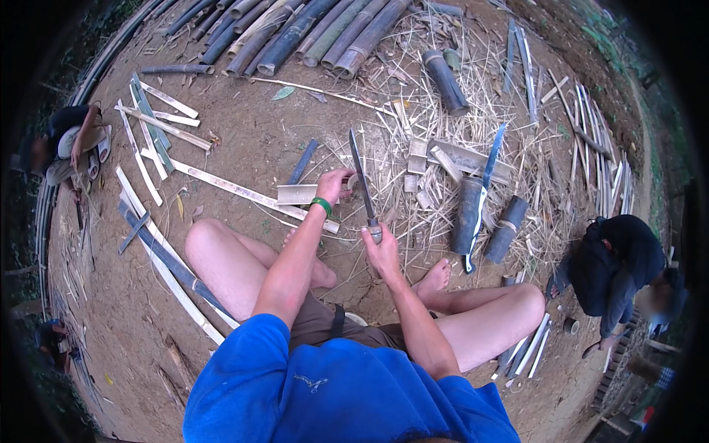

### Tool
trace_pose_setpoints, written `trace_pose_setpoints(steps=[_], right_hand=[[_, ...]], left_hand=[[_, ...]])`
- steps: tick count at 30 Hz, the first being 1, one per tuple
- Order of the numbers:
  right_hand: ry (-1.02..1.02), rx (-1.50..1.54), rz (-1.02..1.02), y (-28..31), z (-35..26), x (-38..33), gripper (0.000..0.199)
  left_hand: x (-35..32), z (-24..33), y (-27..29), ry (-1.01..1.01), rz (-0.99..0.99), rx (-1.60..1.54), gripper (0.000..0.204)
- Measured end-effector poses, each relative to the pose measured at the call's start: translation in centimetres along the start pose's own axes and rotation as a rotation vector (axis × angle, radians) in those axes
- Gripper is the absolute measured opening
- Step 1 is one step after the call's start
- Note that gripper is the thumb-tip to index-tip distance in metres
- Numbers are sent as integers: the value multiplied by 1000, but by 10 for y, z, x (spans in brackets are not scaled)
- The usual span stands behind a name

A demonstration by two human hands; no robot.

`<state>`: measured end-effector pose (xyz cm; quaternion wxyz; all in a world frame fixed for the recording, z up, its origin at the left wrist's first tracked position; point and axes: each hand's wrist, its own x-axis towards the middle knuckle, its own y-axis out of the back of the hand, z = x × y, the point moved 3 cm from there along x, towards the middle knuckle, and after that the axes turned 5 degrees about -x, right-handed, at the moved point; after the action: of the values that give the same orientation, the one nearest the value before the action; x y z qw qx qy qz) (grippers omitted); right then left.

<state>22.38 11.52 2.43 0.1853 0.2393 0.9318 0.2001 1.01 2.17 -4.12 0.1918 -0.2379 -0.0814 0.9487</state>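
Note:
My right hand (382, 255) is wrapped round the handle of a long knife (360, 176), its narrow dark blade pointing away from me. My left hand (334, 186), with a green band at the wrist, is closed just left of the blade. Its fingers pinch what looks like a small piece of bamboo (351, 181), partly hidden. Below that hand a split bamboo half (295, 194) lies on the ground beside a long pale bamboo strip (235, 188). To the right, a curved saw (488, 171) with a blue blade rests on a dark bamboo section (467, 215).
Bamboo poles (362, 37) are piled at the far side. Shavings (413, 88) litter the ground ahead. Another bamboo section (507, 229) lies right of the saw. Long strips (177, 266) curve past my left knee. A crouching person (613, 258) is at right; others (77, 144) work at left.

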Motion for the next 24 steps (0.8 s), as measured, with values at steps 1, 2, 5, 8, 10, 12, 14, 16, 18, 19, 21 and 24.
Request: trace_pose_setpoints(steps=[1,2,5,8,10,12,14,16,18,19,21,24], right_hand=[[12,1,15,0,0,0,41],[27,-22,23,0,-1,0,41],[47,-73,27,2,-8,1,42],[46,-95,-1,0,-14,1,41],[65,-119,23,-1,-9,0,40],[57,-127,23,-4,-10,-2,39],[36,-136,35,-4,-7,-5,37],[20,-128,47,-3,-7,-6,36],[-37,-124,2,-4,-10,-7,35],[-59,-118,-27,-7,-14,-6,34],[-73,-119,-21,-6,-10,-4,36],[-93,-125,-39,-4,-17,2,36]], left_hand=[[1,-1,3,25,-16,-91,32],[1,-2,6,4,-33,-68,34],[3,2,11,-14,-57,6,37],[1,27,18,-191,180,395,42],[-1,76,-2,-583,393,710,50],[-2,150,-34,-938,344,704,57],[-28,228,-81,-1245,183,688,59],[-64,287,-119,-1489,59,709,60],[-96,323,-134,-1691,-22,791,63],[-104,325,-133,-1723,-50,822,64],[-114,308,-147,-1701,-142,803,62],[-64,236,-140,-1475,-241,944,61]])
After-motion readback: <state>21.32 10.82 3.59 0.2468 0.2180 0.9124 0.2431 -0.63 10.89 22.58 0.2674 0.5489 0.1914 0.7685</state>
